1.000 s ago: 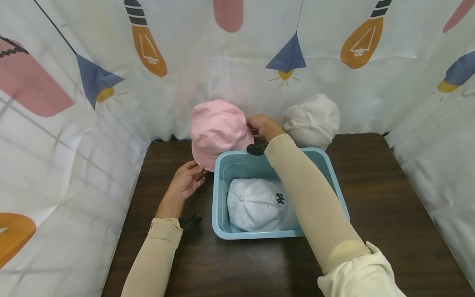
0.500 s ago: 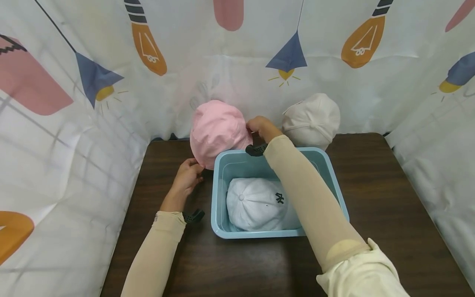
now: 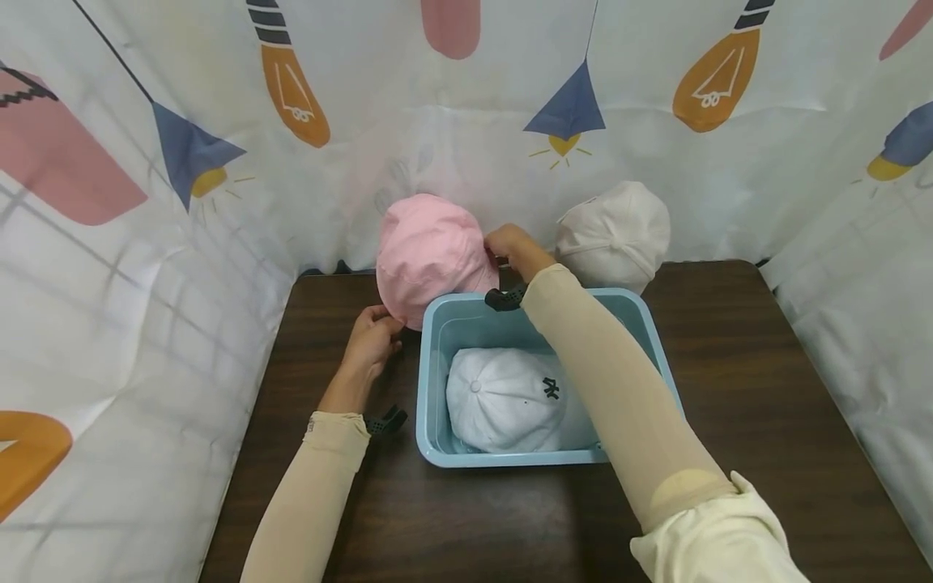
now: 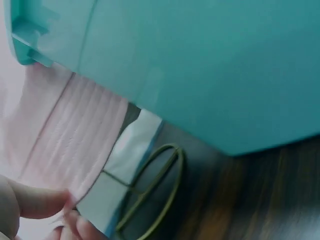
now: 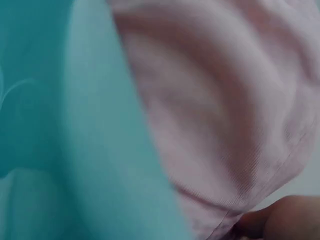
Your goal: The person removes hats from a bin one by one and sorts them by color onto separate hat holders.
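Note:
A pink cap stands at the back of the table, just behind the light blue bin. My left hand pinches its near brim edge between thumb and fingers; the stitched brim fills the left part of the left wrist view. On the cap's other side, my right hand grips its right edge, with the fingertips partly hidden. The right wrist view has this hand at the cap's lower edge. Inside the bin lies a white cap with a dark logo, partly covered by my right forearm.
An off-white cap stands at the back right, behind the bin. Below the pink brim, a gold wire loop shows in the left wrist view. A patterned white curtain borders the dark wooden table.
The pink cap's near edge has shifted slightly away from me, and its crown looks rounder. My left hand has moved a little forward with it. My right hand stays at the cap's right edge.

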The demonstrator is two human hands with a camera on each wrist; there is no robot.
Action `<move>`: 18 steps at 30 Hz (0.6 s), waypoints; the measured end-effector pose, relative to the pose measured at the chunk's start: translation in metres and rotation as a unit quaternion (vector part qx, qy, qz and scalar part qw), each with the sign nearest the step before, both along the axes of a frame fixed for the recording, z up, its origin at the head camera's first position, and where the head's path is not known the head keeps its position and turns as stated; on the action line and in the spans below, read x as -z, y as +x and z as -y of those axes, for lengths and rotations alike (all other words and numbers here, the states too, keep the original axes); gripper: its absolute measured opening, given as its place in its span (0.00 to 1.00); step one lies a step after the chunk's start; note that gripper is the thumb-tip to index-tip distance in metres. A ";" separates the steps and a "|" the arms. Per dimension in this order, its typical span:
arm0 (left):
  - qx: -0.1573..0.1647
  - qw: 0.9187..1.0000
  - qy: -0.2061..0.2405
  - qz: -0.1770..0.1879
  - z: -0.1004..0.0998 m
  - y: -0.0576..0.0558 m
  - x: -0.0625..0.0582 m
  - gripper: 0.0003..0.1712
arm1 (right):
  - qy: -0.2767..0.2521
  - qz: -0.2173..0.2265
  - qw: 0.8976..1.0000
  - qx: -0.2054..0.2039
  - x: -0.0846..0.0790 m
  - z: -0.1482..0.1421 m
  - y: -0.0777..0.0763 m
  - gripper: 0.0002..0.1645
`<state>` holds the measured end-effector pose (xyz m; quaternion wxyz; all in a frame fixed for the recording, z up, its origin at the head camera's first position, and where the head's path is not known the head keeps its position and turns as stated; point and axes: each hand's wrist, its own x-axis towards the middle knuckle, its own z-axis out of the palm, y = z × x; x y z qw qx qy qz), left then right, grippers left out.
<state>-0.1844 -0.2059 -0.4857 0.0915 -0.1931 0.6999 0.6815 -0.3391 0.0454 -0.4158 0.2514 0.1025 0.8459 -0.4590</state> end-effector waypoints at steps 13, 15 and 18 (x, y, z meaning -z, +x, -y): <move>0.042 0.960 -0.237 -0.140 -0.007 0.039 -0.061 0.22 | 0.271 -0.175 0.938 -0.126 -0.063 -0.002 0.038 0.29; 0.079 0.952 -0.253 -0.153 -0.012 0.048 -0.068 0.22 | 0.301 -0.204 0.922 -0.134 -0.071 -0.003 0.048 0.28; 0.132 0.940 -0.265 -0.170 -0.023 0.061 -0.078 0.24 | 0.318 -0.265 0.899 -0.146 -0.081 -0.008 0.067 0.24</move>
